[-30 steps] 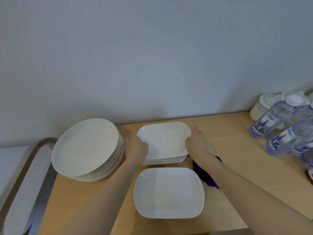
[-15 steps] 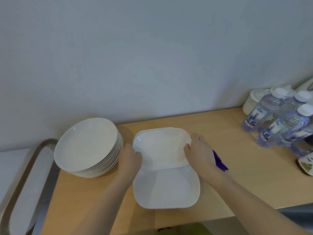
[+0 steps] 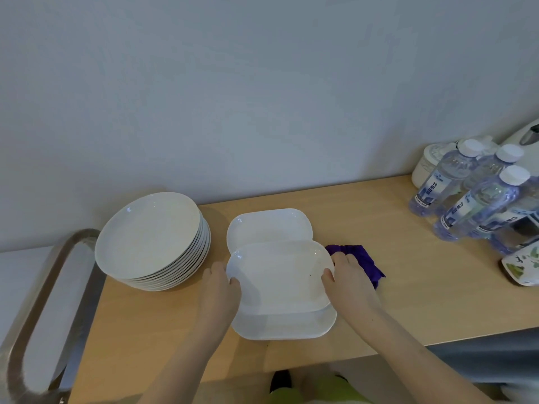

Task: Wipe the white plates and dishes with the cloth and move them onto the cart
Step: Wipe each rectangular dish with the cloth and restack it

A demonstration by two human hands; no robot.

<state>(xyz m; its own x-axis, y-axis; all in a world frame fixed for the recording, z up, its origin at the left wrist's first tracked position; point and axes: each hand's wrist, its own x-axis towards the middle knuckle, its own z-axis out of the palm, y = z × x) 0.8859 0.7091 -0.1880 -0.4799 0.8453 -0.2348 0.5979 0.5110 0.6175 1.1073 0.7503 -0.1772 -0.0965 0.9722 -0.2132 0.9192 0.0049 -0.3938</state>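
Dish point(image 3: 280, 275) between both hands' grip.

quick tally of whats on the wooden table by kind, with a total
rectangular white dishes: 3 (one held by both hands, one under it, one behind)
stack of round white plates: 1 stack, about 9 plates
purple cloth: 1
water bottles: at least 3
white jar: 1
total: 9, with the stack as one
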